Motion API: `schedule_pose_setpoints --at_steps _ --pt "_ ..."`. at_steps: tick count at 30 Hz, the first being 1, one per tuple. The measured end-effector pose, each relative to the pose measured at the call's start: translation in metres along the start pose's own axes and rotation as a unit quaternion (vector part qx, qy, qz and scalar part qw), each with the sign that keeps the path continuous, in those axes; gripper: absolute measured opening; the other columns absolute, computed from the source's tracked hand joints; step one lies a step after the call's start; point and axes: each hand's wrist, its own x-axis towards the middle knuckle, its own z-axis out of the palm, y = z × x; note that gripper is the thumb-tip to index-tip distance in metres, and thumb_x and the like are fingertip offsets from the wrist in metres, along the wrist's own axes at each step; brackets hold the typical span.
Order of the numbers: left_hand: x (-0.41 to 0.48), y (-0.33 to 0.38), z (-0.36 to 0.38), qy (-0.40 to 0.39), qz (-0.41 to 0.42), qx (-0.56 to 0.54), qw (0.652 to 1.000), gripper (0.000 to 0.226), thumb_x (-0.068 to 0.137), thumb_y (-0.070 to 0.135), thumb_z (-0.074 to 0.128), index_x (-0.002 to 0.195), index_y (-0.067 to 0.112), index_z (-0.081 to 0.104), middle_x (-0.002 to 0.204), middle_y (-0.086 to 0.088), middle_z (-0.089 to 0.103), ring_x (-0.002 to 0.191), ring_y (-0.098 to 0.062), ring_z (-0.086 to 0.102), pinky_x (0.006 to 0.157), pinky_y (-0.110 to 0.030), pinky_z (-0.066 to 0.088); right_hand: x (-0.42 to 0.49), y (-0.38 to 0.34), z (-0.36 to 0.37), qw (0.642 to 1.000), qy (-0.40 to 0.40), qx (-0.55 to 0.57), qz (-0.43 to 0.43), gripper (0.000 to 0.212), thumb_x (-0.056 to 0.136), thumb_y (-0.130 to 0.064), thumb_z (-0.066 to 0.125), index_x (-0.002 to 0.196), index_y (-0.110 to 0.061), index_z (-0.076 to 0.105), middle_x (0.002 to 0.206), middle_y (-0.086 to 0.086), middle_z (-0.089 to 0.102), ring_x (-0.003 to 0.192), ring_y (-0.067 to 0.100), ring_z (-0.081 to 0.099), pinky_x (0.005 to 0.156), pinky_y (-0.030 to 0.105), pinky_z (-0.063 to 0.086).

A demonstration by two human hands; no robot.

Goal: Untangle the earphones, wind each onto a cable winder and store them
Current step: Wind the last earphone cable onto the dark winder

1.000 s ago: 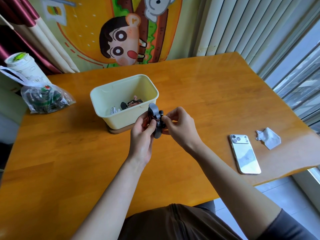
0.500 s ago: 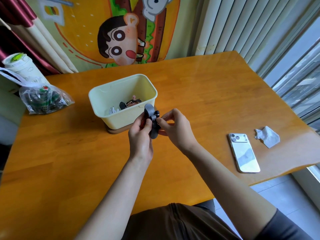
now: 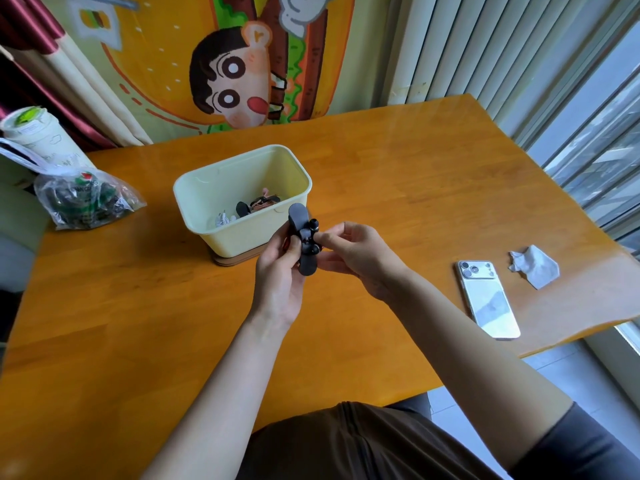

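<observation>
Bright daylight here, coming from the window (image 3: 609,147) on the right of the frame — it leaves a pale sheen on the upper right part of the table (image 3: 426,143). Shadows are soft, the tub (image 3: 239,233) drops a faint one toward the left. Wide lens bends the table edges and the blinds (image 3: 485,46) near the corners — centre looks sharp, bottom edge is soft.

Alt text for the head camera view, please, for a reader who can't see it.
Over a wooden table, the left hand holds a black cable winder upright while the right hand pinches at the black earbuds on its side. Just behind stands a cream tub with other earphones inside; a phone and a crumpled tissue lie to the right.
</observation>
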Motion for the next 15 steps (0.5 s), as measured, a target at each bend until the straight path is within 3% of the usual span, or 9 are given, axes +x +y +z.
schedule_pose_setpoints --at_steps 4,8,15 --pt "0.0008 -0.0003 0.0000 0.011 -0.001 0.002 1.000 0.031 0.100 0.006 0.041 0.114 0.022 0.062 0.110 0.000 0.070 0.104 -0.015 0.063 0.087 -0.027 0.049 0.0010 0.0047 0.0031 0.998 0.016 -0.036 -0.040 0.011 0.092 -0.013 0.059 0.084 -0.013 0.052 0.080 0.005 0.061 0.067 0.012 0.064 0.069 0.030 0.057" --pt "-0.0020 -0.0021 -0.0024 0.009 -0.002 0.005 1.000 0.030 0.099 0.009 0.043 0.121 0.020 0.060 0.115 -0.003 0.067 0.100 -0.012 0.064 0.079 -0.021 0.052 0.0005 0.0097 0.0037 0.998 0.025 -0.046 -0.046 0.010 0.091 -0.011 0.060 0.082 -0.011 0.055 0.079 0.005 0.062 0.064 0.012 0.063 0.066 0.026 0.059" --pt "-0.0032 -0.0041 -0.0001 0.025 -0.006 0.033 0.999 0.029 0.095 0.003 0.051 0.117 0.020 0.063 0.110 0.000 0.070 0.100 -0.011 0.065 0.078 -0.021 0.053 0.0014 0.0094 0.0032 0.991 0.060 -0.106 -0.063 0.013 0.087 -0.010 0.065 0.077 -0.011 0.056 0.083 0.004 0.063 0.070 0.016 0.068 0.067 0.030 0.060"
